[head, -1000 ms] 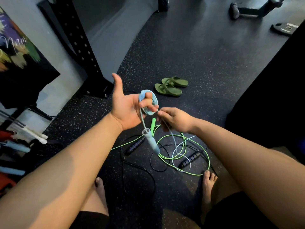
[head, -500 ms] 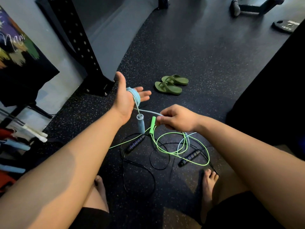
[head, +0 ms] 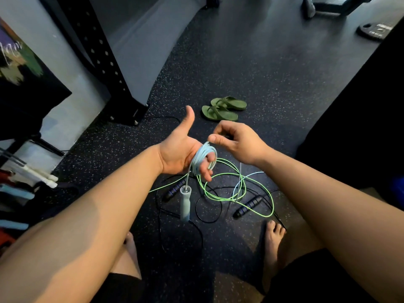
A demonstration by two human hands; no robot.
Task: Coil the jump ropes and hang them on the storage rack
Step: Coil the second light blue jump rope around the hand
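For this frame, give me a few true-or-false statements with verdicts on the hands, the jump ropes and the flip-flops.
1. The light blue jump rope is looped round the fingers of the left hand. True.
2. The right hand holds the green jump rope. False: it pinches the light blue rope, and the green one lies loose on the floor.
3. A light blue handle dangles below the left hand. True.
4. The person wears the green flip-flops. False: the feet are bare, and the flip-flops lie beyond the hands.
5. The black jump rope is coiled. False: it lies spread on the floor.
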